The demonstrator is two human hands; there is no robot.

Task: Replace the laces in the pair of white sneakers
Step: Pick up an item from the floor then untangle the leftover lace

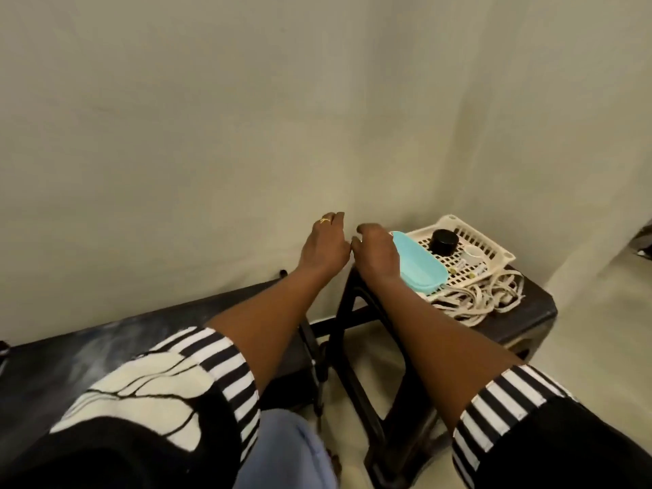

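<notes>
Head view: heap of flat cream fabric laces [476, 298] on dark plastic stool [532, 305]; sneakers out of sight.
Fingers: left hand [326, 243] and right hand [375, 252] loosely curled, nothing visibly held.
Handling: likely light, limp, tangle-prone; best pinched near one end.

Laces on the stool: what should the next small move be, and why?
Probably reach the right hand to the laces and pick one out. They lie heaped on the stool, partly under the white tray; the right hand hovers at the blue tub's left end, nearer than the left hand, and neither visibly holds anything. No sneakers are in view.
</notes>
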